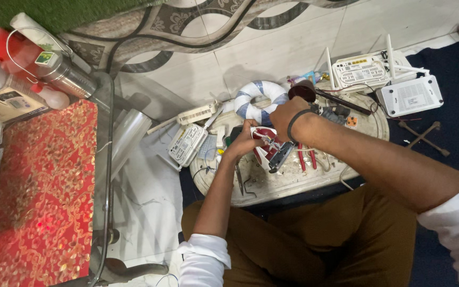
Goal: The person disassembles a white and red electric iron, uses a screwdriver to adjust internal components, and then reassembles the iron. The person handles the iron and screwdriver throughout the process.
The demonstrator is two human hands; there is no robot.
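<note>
My left hand (243, 141) grips a red and white clothes iron (268, 149) lying open on a round white work board (272, 183) over my lap. My right hand (288, 118), with a dark band on its wrist, is closed around a tool with a dark round handle (302, 91), its tip down at the iron's upper part. Red-handled pliers (306, 157) lie on the board just right of the iron.
A coil of white and blue cable (251, 101), two white routers (365, 69) with antennas, a white box (410, 95) and small white devices (187, 143) ring the board. A glass table with red cloth (38, 191) and a steel bottle (70, 77) stands at left. A cross wrench (423, 137) lies on dark fabric.
</note>
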